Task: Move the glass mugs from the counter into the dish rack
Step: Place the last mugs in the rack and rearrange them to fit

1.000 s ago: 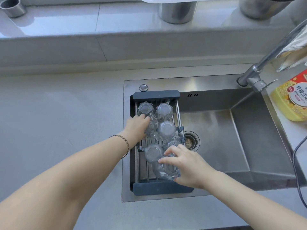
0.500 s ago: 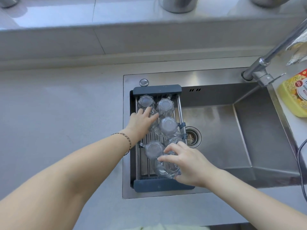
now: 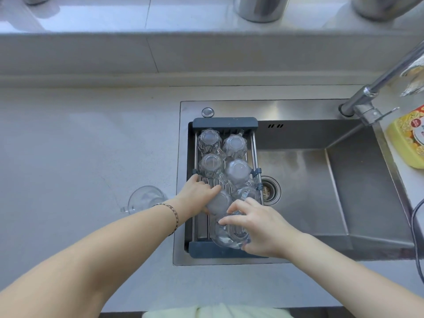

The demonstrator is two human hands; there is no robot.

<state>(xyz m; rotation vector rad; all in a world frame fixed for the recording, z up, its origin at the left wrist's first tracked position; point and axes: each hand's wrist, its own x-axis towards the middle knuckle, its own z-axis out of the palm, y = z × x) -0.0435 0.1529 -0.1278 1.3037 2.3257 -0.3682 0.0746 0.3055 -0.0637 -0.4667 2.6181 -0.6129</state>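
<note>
Over the left end of the stainless steel sink (image 3: 339,180) sits a dark grey dish rack with metal bars (image 3: 226,122), and both bare hands work at its near half. The left hand (image 3: 197,195) is closed around an upside-down clear glass mug (image 3: 220,203), with the fingers on its side and the thumb hidden under it. Just to the right of this grip and nearer to the person, the right hand (image 3: 259,226) holds another clear glass mug (image 3: 229,232) at the rack's near end; its fingers curl over the top edge, and the mug touches the one in the left hand. Beyond the left hand, four more clear glass mugs stand upside down in two rows, the farthest left one (image 3: 209,140) close to the rack's far end. A fifth mug with a small label (image 3: 246,193) lies between the right fingertips and the rack's right bar. Left of the left wrist, one clear glass mug (image 3: 144,198) is upright on the grey counter (image 3: 80,145). A thin braided bracelet (image 3: 174,213) circles the left wrist.
</note>
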